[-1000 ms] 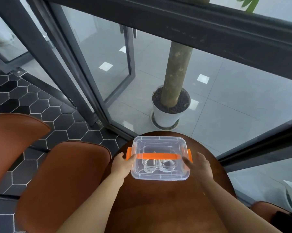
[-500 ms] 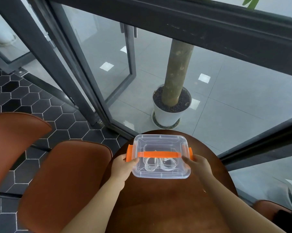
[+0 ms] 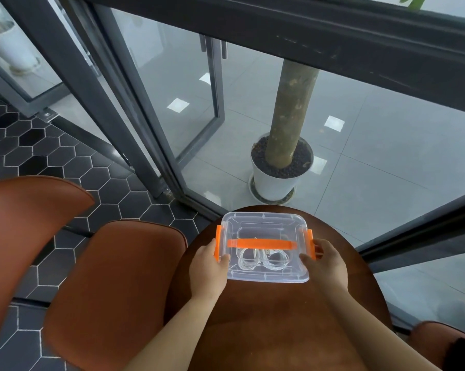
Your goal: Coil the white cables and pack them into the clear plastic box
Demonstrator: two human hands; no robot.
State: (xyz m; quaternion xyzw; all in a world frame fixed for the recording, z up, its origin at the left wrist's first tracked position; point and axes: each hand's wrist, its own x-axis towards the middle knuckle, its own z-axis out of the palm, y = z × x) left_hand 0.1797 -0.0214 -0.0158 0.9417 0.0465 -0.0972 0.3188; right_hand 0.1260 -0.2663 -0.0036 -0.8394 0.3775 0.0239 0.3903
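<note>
White cables [image 3: 263, 259] indistinct inside clear box [image 3: 263, 223]; left hand [image 3: 208, 266] finger ends hidden at box side.

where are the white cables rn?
Head view, low centre: the white cables lie coiled inside the lidded clear plastic box, under its orange handle, on the brown table. The left hand and right hand grip its sides.

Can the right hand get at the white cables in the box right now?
Probably not: the white cables lie inside the clear plastic box under its lid. The right hand grips the box's side at the orange latch; the lid must come off first.
</note>
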